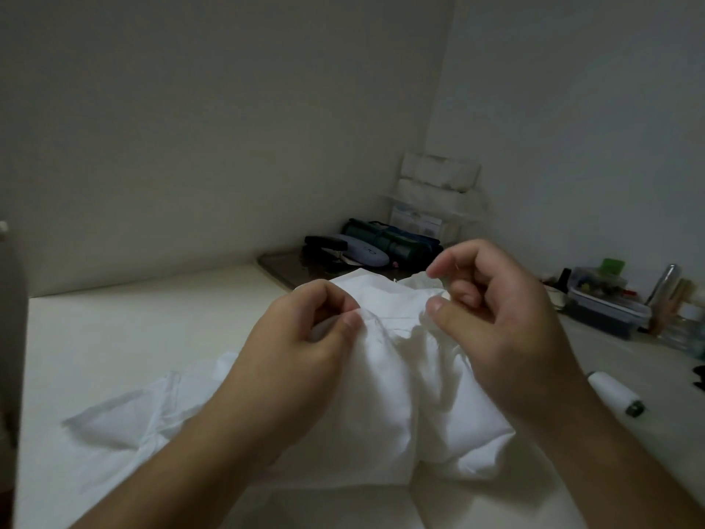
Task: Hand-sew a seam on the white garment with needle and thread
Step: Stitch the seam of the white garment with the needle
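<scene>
While left hand (pixel 301 337) pinches white garment (pixel 385 376) | right hand (pixel 492 307) curled, pinching its edge

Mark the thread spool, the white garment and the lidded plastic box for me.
thread spool (pixel 613 391), head view, on its white wound thread.
white garment (pixel 389 379), head view, on the bunched cloth between the forearms.
lidded plastic box (pixel 606 305), head view, on its front wall.

Head view, dim and underexposed: the walls (pixel 229 108) read grey and only the garment (pixel 385 376) and table (pixel 114 337) stay pale. Soft shadows, no glare. Wide-angle bending at the edges; clutter (pixel 606 299) at right is soft and indistinct.
</scene>
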### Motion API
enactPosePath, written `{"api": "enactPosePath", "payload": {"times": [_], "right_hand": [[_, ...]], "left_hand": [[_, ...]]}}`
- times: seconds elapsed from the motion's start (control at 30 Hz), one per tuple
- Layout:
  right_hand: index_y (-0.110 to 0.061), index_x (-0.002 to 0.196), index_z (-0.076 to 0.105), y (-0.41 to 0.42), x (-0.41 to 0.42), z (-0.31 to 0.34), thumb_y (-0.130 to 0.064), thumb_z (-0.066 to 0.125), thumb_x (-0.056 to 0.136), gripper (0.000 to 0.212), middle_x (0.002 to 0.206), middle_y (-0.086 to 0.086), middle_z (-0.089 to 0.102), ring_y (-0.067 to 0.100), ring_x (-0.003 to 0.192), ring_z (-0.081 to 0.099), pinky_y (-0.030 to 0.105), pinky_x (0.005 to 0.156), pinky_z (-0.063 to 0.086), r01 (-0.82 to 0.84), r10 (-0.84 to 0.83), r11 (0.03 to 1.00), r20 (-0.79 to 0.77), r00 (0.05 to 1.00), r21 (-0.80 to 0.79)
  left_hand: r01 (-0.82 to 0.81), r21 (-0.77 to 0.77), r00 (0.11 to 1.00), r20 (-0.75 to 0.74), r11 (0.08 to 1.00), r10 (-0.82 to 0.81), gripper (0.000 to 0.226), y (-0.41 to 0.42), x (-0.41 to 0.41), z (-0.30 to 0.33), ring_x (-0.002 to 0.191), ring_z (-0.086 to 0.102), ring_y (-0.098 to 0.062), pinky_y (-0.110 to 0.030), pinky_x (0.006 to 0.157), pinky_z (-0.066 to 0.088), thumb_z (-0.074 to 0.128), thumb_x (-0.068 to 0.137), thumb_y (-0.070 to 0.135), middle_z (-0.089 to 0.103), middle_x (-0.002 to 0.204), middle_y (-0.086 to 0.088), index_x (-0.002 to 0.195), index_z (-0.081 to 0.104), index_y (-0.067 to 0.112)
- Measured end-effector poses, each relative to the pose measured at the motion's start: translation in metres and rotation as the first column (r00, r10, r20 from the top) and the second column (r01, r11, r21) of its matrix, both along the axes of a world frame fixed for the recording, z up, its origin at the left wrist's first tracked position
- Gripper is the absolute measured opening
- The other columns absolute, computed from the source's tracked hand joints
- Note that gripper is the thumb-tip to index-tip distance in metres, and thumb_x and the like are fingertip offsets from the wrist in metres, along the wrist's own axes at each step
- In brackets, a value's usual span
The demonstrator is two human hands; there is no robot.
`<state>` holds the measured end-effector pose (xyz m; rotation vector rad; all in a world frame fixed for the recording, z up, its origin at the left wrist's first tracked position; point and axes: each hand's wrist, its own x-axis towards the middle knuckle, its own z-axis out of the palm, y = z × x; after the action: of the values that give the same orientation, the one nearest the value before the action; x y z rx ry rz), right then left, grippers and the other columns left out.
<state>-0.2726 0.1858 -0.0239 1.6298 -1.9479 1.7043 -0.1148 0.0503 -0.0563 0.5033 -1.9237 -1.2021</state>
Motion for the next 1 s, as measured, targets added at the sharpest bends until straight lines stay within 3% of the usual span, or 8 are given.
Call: {"api": "enactPosePath", "payload": {"times": [0.1, 0.23, 0.37, 0.53, 0.7, 0.8, 1.0], "right_hand": [[-0.025, 0.095, 0.070, 0.003, 0.000, 0.002, -0.010, 0.078, 0.089, 0.018, 0.068, -0.010, 0.039, 0.010, 0.064, 0.043, 0.018, 0.065, 0.040, 0.067, -0.059, 0.997, -0.160, 0.985, 0.040], [-0.033, 0.083, 0.076, 0.000, 0.001, 0.002, -0.021, 0.088, 0.082, 0.016, 0.075, -0.008, 0.058, 0.017, 0.071, 0.053, 0.019, 0.069, 0.043, 0.102, -0.066, 0.987, -0.273, 0.960, 0.121], [-0.032, 0.077, 0.077, -0.003, 0.001, 0.001, -0.018, 0.086, 0.084, 0.017, 0.077, -0.008, 0.065, 0.017, 0.071, 0.058, 0.022, 0.068, 0.047, 0.120, -0.083, 0.984, -0.250, 0.965, 0.135], [-0.026, 0.071, 0.072, -0.002, 0.000, 0.001, -0.015, 0.081, 0.088, 0.021, 0.050, -0.011, 0.038, 0.008, 0.049, 0.036, 0.017, 0.051, 0.035, 0.282, -0.279, 0.959, -0.091, 0.956, 0.023], [-0.023, 0.073, 0.068, -0.004, -0.009, -0.002, -0.016, 0.076, 0.090, 0.020, 0.050, -0.012, 0.042, 0.009, 0.051, 0.041, 0.026, 0.054, 0.042, 0.448, -0.447, 0.894, -0.042, 0.894, 0.018], [-0.028, 0.087, 0.071, -0.003, -0.003, -0.001, -0.009, 0.074, 0.091, 0.020, 0.057, -0.012, 0.038, 0.007, 0.054, 0.039, 0.016, 0.054, 0.040, 0.309, -0.308, 0.951, -0.031, 0.951, 0.019], [-0.030, 0.097, 0.080, -0.001, 0.007, 0.001, -0.010, 0.073, 0.095, 0.021, 0.061, -0.008, 0.034, 0.013, 0.058, 0.039, 0.022, 0.057, 0.038, -0.033, 0.036, 0.996, -0.041, 0.998, 0.079]], "left_hand": [[0.018, -0.020, 1.000, -0.014, 1.000, -0.018, 0.017, 0.000, 0.000, 0.001, 0.073, 0.062, 0.000, -0.021, 0.067, 0.043, 0.064, 0.102, 0.023, 0.071, 0.078, 0.014, 0.085, 0.067, 0.023], [0.040, -0.045, 0.998, -0.045, 0.998, -0.042, 0.016, 0.000, 0.000, 0.002, 0.069, 0.058, 0.002, -0.013, 0.062, 0.040, 0.065, 0.100, 0.021, 0.067, 0.073, 0.017, 0.084, 0.067, 0.023], [0.059, -0.051, 0.997, -0.056, 0.997, -0.062, 0.017, 0.000, 0.000, 0.002, 0.068, 0.058, 0.002, -0.011, 0.061, 0.041, 0.065, 0.101, 0.020, 0.068, 0.072, 0.016, 0.084, 0.066, 0.022], [0.044, -0.068, 0.997, -0.059, 0.997, -0.048, 0.018, 0.000, 0.000, 0.000, 0.067, 0.058, 0.003, -0.011, 0.062, 0.040, 0.065, 0.102, 0.020, 0.068, 0.073, 0.016, 0.084, 0.067, 0.021], [0.044, -0.069, 0.997, -0.065, 0.997, -0.048, 0.018, 0.000, 0.000, 0.000, 0.068, 0.058, 0.003, -0.011, 0.063, 0.042, 0.065, 0.102, 0.018, 0.068, 0.073, 0.017, 0.084, 0.067, 0.021], [0.060, -0.061, 0.996, -0.070, 0.996, -0.064, 0.019, 0.000, 0.000, 0.000, 0.067, 0.057, 0.003, -0.011, 0.063, 0.041, 0.064, 0.101, 0.019, 0.067, 0.071, 0.017, 0.083, 0.066, 0.022], [0.087, -0.084, 0.993, -0.068, 0.993, -0.093, 0.016, 0.001, 0.001, -0.001, 0.071, 0.058, -0.002, -0.022, 0.068, 0.042, 0.065, 0.101, 0.022, 0.067, 0.076, 0.013, 0.086, 0.066, 0.024]]}}
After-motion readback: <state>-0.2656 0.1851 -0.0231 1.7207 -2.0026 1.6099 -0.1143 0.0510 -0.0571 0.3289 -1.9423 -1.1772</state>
